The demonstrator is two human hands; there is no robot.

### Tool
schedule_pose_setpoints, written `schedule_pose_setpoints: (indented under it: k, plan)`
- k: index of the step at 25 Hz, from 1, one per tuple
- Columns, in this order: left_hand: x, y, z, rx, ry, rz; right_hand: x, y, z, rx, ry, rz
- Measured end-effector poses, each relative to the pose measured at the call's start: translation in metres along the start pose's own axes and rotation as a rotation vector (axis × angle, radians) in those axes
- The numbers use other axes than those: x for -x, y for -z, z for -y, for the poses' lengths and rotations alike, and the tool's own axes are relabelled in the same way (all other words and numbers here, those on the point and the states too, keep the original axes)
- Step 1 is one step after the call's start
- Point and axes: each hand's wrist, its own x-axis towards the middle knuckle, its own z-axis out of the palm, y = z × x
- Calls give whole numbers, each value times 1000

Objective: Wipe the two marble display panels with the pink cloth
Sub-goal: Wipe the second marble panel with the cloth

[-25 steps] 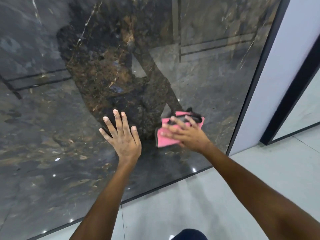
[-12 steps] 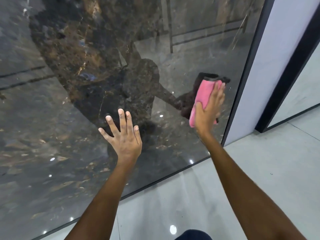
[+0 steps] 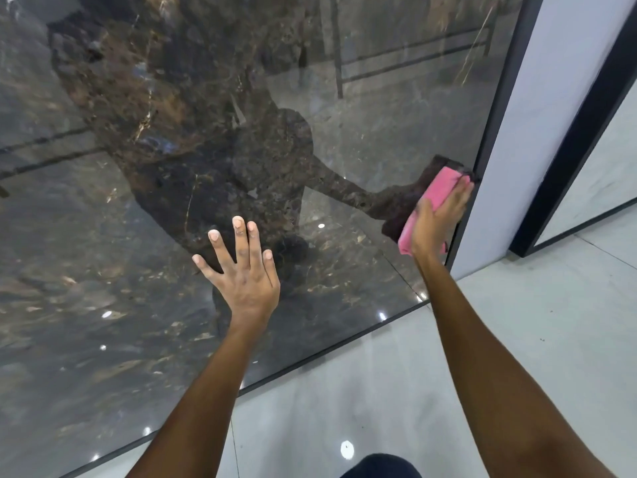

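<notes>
A dark rounded shape (image 3: 379, 467), too cropped to be identified, is seen at the bottom edge of the view, above a pale grey polished floor (image 3: 517, 322) in which a round ceiling light is mirrored. Two bare forearms are extended forward from the lower edge.

The left hand (image 3: 246, 281) is held flat against the dark brown and grey glossy marble display panel (image 3: 103, 270), its fingers straight and spread apart, nothing being held. The right hand (image 3: 436, 222) is laid with straight fingers over the folded pink cloth (image 3: 439, 189), which is pressed against the same panel. The cloth is found at the panel's right edge, touching or just beside the thin black frame strip (image 3: 496, 108) that borders the marble there; its upper end is shown past the fingertips and its lower end beside the wrist.

The panel's lower edge is met by the floor along a dark line. In the polished surface a dim reflection of the person and of the cloth is carried, together with small bright points of light.

Beyond the black strip a white upright wall section (image 3: 551, 98) is seen, and further right a second black-edged pale panel (image 3: 606, 160), only partly in view.
</notes>
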Motion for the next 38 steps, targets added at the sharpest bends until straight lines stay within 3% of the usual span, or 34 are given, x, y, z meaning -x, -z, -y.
schedule_pose_setpoints:
  k: [4, 6, 8, 10, 15, 17, 19, 21, 23, 24, 28, 29, 31, 33, 34, 35, 36, 38]
  plan:
    - [6, -9, 3, -39, -51, -48, -10, 17, -98, -76, -480, 116]
    - [7, -11, 1, -69, -61, -51, 43, 11, -93, -41, -579, 210]
    - [9, -8, -1, -73, -66, -43, 120, -17, -73, 24, -437, 239]
    - [15, 1, 3, -22, -91, -13, 168, -34, -51, -94, -307, 309]
    - [42, 36, 49, 0, 86, 24, 34, 0, -67, 151, -3, 133]
    - [57, 33, 68, -68, 46, 40, 47, -2, -61, 214, 54, 104]
    - [68, 23, 77, -118, -28, 28, 120, -29, -64, 262, 256, 181]
    - [71, 17, 81, -133, -48, 0, 205, -51, -79, 443, 608, 331]
    - [78, 15, 84, -124, -59, -21, 218, -44, -92, 655, 922, 458]
    - [81, 14, 86, -124, -74, -21, 195, -37, -88, 702, 993, 444]
    - [90, 19, 89, -102, -94, 0, 138, -40, -19, 497, 732, 113]
    - [90, 21, 86, -71, -79, 11, 146, -48, -13, 493, 822, 100]
    - [89, 28, 84, 6, -4, 37, 178, -59, -43, 647, 1348, 141]
    - [93, 34, 90, 18, 54, 45, 193, -47, -114, 908, 1787, 433]
    - [96, 36, 96, -19, 45, 43, 189, -34, -140, 1015, 1895, 547]
    - [99, 37, 104, -65, 2, 51, 181, -23, -154, 1033, 1916, 586]
    - [101, 38, 113, -100, -60, 66, 174, -18, -154, 1002, 1875, 517]
    - [106, 38, 127, -141, -163, 90, 175, -32, -120, 872, 1576, 263]
